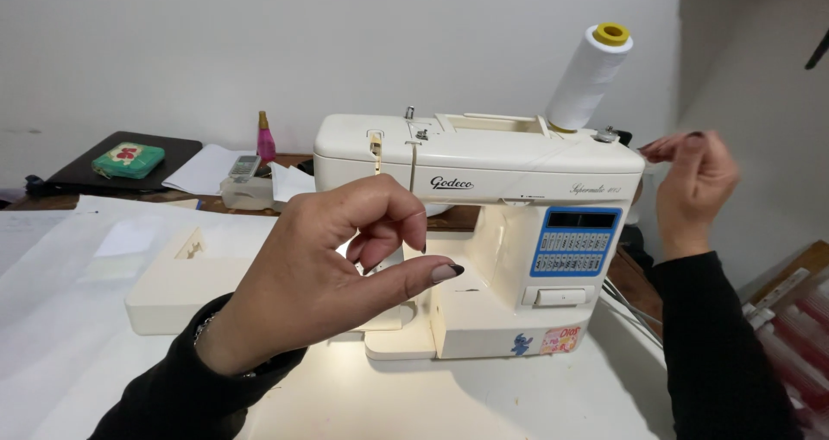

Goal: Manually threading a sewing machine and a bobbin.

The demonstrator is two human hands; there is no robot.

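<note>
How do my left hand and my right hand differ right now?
The left hand is low and close to the camera, in front of the sewing machine; the right hand is raised beside the machine's right end, near the white thread cone. The left looks sharp, the right blurred. Both are pinched, with dark sleeves; any thread between the fingers is too fine to see.

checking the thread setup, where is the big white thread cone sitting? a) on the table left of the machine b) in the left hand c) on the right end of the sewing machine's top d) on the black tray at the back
c: the white thread cone with a yellow core stands on top of the cream sewing machine at its right end, near the raised right hand.
</note>
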